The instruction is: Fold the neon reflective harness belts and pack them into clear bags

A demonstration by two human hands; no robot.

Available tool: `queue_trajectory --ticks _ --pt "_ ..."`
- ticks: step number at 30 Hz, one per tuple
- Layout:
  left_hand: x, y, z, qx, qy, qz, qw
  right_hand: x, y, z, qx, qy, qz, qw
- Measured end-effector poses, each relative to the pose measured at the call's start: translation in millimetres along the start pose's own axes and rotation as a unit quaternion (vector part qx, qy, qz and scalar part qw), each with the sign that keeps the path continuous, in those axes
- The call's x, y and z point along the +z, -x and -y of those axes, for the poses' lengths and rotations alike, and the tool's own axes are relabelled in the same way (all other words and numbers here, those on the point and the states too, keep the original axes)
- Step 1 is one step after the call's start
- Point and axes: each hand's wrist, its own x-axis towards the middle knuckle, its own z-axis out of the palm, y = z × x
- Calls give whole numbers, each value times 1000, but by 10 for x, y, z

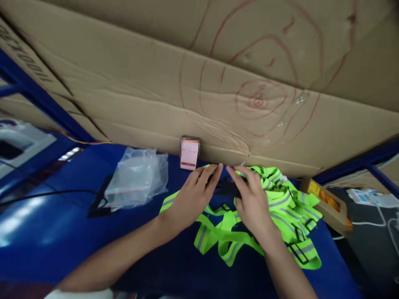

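Neon green straps (pixel 280 203) with grey reflective stripes and black buckles lie in a tangled heap on the blue table, mostly to the right. My left hand (pixel 195 195) is over the left end of the straps, palm down, its fingers apart and pointing away from me. Over the middle of the heap is my right hand (pixel 252 199), its fingers spread with the index finger extended. The two index fingertips are close to each other. Something black shows between the hands; its shape is too blurred to tell.
A lit phone (pixel 189 153) leans on a cardboard wall (pixel 140 95) marked with red rings. Clear plastic bags (pixel 137 178) lie left on a black flat item. At the right is a small brown box (pixel 327 205). Blue metal bars (pixel 46 99) and a cable stand at the left.
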Motion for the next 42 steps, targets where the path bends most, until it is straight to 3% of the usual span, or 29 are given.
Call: queue_trajectory --ticks 3,6,11,15,18,22,25,29,34,38,39,42 --pt "28 6 -61 13 -18 -12 1000 58 -7 80 9 18 31 999" --pt "170 43 -150 6 -22 -18 1000 143 10 175 41 29 47 998" --pt "366 28 -165 -24 45 -38 998 128 21 121 60 -27 30 997" --pt "154 -2 -38 -18 238 6 971 -57 35 -28 48 -95 -23 994" --pt "-60 -39 69 -52 398 32 915 -170 28 -60 9 -205 -43 978" --pt "-210 -135 120 -112 586 79 799 -228 20 -50 -8 -386 -21 922" --pt "-250 -214 89 -155 652 88 737 -219 9 -132 -3 -532 53 845" --pt "-247 -281 63 -183 674 70 713 -121 -44 -326 40 -653 78 752" --pt "-218 -236 250 -82 752 128 641 -25 -83 -434 62 -712 112 690" --pt "-230 -197 422 -103 716 181 666 9 -95 -300 48 -749 91 654" --pt "-225 -198 439 -104 721 189 659 20 -103 -242 45 -761 89 641" --pt "-192 -215 415 -82 798 190 566 44 -120 -68 50 -801 64 593"
